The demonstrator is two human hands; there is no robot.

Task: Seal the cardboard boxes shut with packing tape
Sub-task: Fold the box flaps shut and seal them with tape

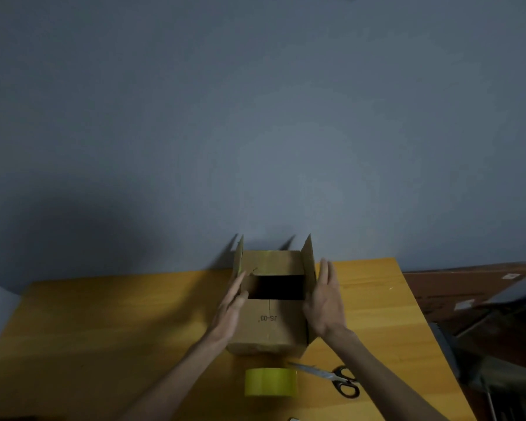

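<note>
Open cardboard box (271, 317) in the middle of the wooden table (104, 329), left hand (230, 311) and right hand (325, 302) flat with straight fingers against its sides, yellow tape roll (270, 381) and scissors (331, 376) lying just in front

Brown box (271, 326), yellow tape (270, 381), black-handled scissors (328, 375).

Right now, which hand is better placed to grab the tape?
Probably the left. The tape lies on the near side of the box, slightly closer to the left hand. The scissors lie to its right, in the right hand's way. Both hands are open.
</note>
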